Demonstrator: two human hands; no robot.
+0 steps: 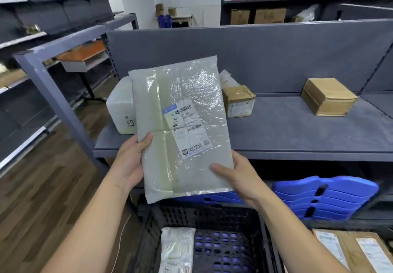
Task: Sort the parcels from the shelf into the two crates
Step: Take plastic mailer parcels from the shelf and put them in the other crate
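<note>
You hold the mailer (pixel 180 124) upright before the shelf (pixel 276 132), above the black crate (pixel 212 211). Your left grip (pixel 129 162) and right grip (pixel 240 179) pinch only its lower edges, thumbs in front. The plastic looks slippery, so it may fold over or slide out into the wrong crate.

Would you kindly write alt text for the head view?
The left hand and right hand hold a labelled bubble-wrap mailer above a black crate containing a white parcel; two cardboard boxes sit on the grey shelf.
</note>
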